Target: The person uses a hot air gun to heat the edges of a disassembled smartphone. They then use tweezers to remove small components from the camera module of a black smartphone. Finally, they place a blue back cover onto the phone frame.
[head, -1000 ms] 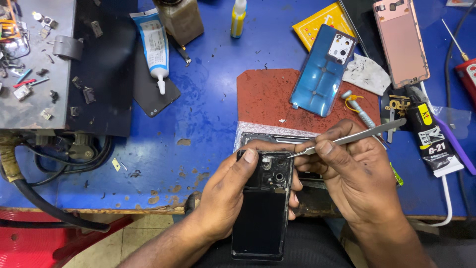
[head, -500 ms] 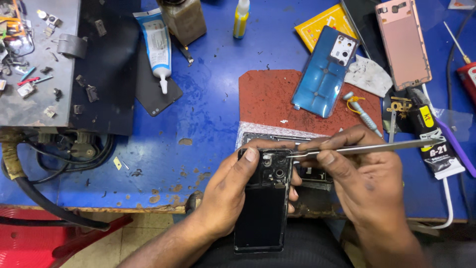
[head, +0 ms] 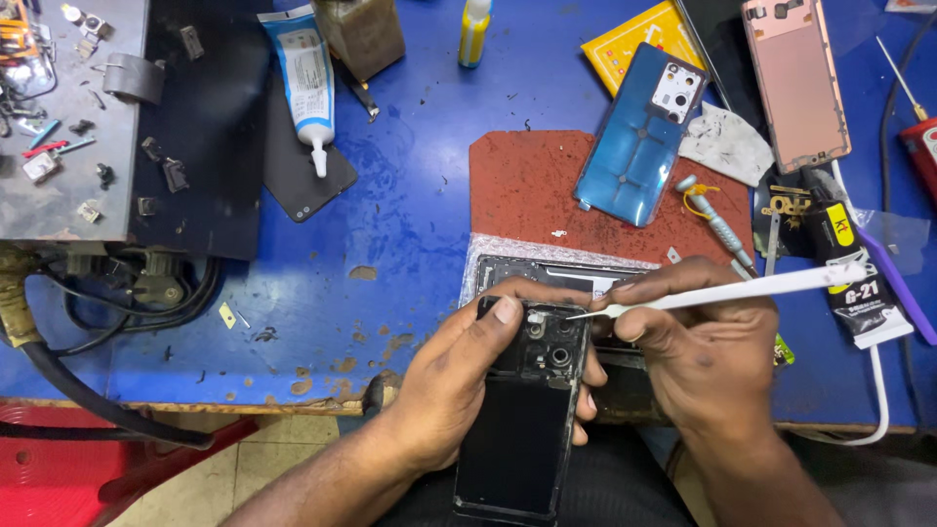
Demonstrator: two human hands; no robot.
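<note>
The opened black phone (head: pixel 527 410) sits over the blue counter's (head: pixel 410 224) near edge, gripped by the left hand (head: pixel 459 381). The right hand (head: pixel 703 351) pinches tweezers (head: pixel 722 291), tip seemingly touching its camera area. A blue back cover (head: pixel 639 137) lies beyond.
</note>
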